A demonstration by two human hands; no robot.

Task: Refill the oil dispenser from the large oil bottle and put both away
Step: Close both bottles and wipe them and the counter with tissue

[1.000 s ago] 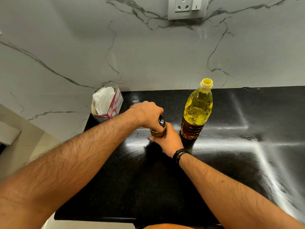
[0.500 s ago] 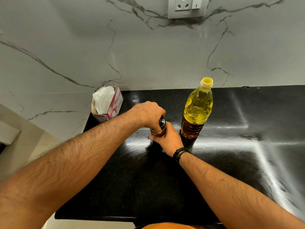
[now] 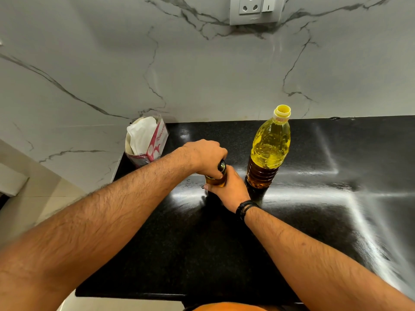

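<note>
At the centre of the frame the right hand (image 3: 231,190), a black band at its wrist, has its fingers wrapped round the body of the small oil dispenser (image 3: 216,181) standing on the black countertop (image 3: 202,254), while the left hand (image 3: 205,157) closes from above over the dispenser's dark top. Just right of them the large oil bottle (image 3: 269,149) stands upright, its yellow cap on. Farther back, at the counter's left corner against the marble wall, sits a tissue box (image 3: 148,142); a wall socket (image 3: 254,10) is at the top edge.

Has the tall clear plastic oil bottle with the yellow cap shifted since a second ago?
No. The oil bottle stands where it did, same gap from the marble wall.
</note>
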